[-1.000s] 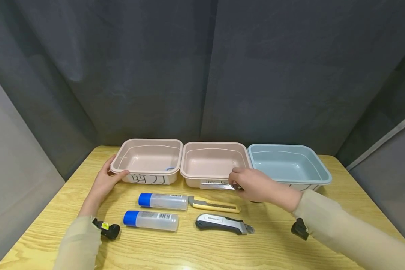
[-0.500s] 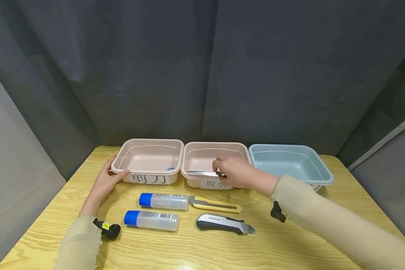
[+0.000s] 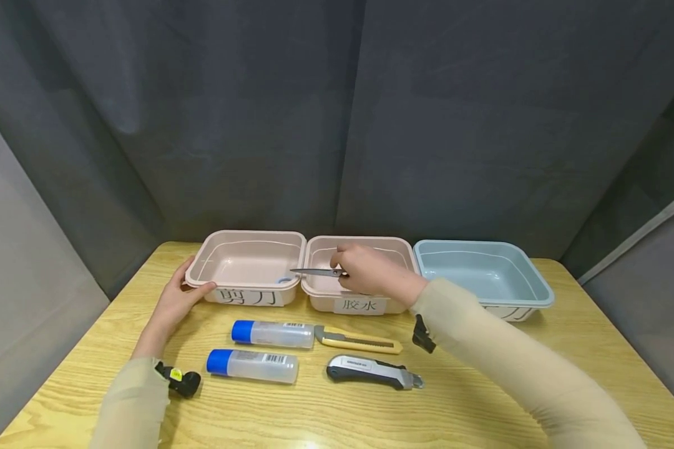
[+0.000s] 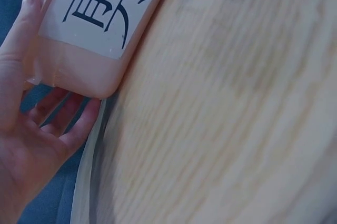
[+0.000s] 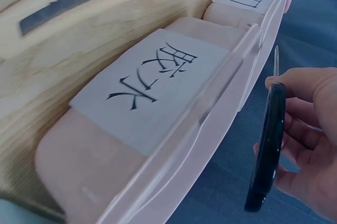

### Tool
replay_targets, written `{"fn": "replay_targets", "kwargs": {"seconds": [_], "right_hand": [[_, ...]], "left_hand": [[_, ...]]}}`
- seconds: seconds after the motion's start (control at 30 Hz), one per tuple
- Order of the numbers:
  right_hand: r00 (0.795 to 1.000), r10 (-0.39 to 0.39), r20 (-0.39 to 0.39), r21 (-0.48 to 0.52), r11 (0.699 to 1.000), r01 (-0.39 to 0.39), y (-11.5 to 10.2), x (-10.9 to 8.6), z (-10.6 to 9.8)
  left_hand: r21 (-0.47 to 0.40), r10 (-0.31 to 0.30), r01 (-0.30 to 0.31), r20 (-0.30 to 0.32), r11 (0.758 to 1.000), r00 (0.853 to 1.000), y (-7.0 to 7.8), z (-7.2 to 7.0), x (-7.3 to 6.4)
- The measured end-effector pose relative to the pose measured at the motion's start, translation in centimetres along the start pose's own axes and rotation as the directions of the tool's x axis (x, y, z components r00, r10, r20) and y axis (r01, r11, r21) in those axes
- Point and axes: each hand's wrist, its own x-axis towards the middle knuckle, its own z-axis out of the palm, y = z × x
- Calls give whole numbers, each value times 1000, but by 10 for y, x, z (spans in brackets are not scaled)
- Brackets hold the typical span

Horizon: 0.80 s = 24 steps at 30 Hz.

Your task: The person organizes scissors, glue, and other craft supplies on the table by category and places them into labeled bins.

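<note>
A plain slate-grey fabric curtain (image 3: 258, 125) fills twelve o'clock above a yellow wooden table (image 3: 359, 418) streaked with wavy grain. The rectangular pale-pink plastic tub (image 3: 247, 255) at ten o'clock matches the middle pink tub (image 3: 321, 303); the rectangular light-blue plastic tub (image 3: 483, 268) sits at two. White paper labels (image 3: 361, 305) bear black characters. The metal scissors (image 3: 316, 272) have silver-grey blades and a black handle (image 5: 269, 150). In the ten-o'clock tub shows a small blue arc (image 3: 284, 280), perhaps a handle. Two frosted cylindrical plastic bottles (image 3: 283, 337) towards nine wear blue caps (image 3: 243, 332) and black striped barcodes (image 3: 274, 359). The slim yellow plastic cutter (image 3: 356, 339) has a grey tip; the thicker silver-and-black plastic cutter (image 3: 367, 369) lies at four.
</note>
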Motion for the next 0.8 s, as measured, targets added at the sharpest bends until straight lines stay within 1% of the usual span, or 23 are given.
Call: {"fn": "replay_targets", "kwargs": {"seconds": [0.07,0.17,0.3,0.4,0.53,0.8], "right_hand": [[1000,11,9,-4,1000,-11,-1,7,2],[1000,3,1,-9,1000,-3,-2,17,6],[1000,-19,-23,-16,1000,19,-4,30,12],[999,-15,-36,-23,1000,14,-7,39,16],[1000,8,-5,-26,1000,-8,-13,50,19],[999,14,35,-50,999,-12,-27,74,20]], "left_hand": [[-3,-1,1,0,1000,1000,0,0,-1],[-5,-6,6,2,1000,1000,0,0,-2],[-11,-13,13,4,1000,1000,0,0,-2],[-6,-12,12,6,1000,1000,-1,1,-2],[-9,-14,14,5,1000,1000,-3,1,-4],[-10,-9,9,-13,1000,1000,-5,-3,-7]]}}
